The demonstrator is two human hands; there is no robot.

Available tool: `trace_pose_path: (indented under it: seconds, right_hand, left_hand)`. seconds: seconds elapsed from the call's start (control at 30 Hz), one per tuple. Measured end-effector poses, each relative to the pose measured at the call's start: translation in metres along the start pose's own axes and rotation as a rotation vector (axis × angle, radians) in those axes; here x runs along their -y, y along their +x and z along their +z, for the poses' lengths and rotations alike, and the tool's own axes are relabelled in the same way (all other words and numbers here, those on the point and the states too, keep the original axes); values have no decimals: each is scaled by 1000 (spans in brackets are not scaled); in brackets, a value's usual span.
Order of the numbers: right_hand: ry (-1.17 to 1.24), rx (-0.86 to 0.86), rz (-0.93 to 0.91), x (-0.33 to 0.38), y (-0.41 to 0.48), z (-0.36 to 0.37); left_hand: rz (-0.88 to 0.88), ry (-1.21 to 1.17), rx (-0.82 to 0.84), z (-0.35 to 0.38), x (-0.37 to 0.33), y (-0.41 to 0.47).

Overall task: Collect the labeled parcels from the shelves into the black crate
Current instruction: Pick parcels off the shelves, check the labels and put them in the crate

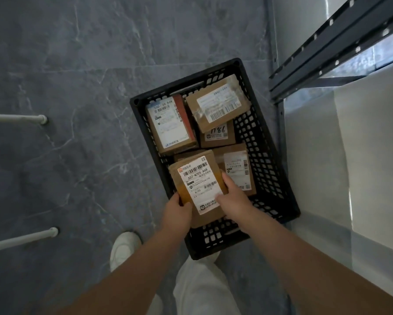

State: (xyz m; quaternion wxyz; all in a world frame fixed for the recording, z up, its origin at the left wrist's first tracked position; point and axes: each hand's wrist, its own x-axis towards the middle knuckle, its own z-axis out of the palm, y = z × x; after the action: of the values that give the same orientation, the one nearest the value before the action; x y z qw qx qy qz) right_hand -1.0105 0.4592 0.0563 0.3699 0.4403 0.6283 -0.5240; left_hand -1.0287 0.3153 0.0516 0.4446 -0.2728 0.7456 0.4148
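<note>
**Over the crate's near end: one more parcel going in**

In the lower middle of the head view, both hands hold a brown labeled parcel (197, 187) above the near end of the black crate (213, 237), which stands on the grey floor (77, 64) left of the metal shelf (327, 42). The step in hand looks like depositing. Four other parcels already lie inside, two toward the crate's far end (170, 126) (218, 103), a small one (217, 135) between, and one (236, 171) partly under the held parcel.

The next move likely calls for lowering the parcel onto the ones below it and letting go with both hands together, so it settles flat rather than tipping against the crate's wall.

The left hand (176, 215) grips the parcel's lower left corner, thumb on top. The right hand (233, 198) clasps its right edge, thumb on the white label. Neither hand is slack.
</note>
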Motion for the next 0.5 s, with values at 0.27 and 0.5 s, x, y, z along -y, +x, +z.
trace_pose_path:
  seconds: [0.27, 0.5]
  right_hand:
    - [-205, 26, -81, 15, 23, 13]
    - [-341, 20, -188, 8, -10, 33]
  left_hand:
    - [244, 68, -132, 16, 0, -6]
    - [382, 228, -71, 8, 1, -32]
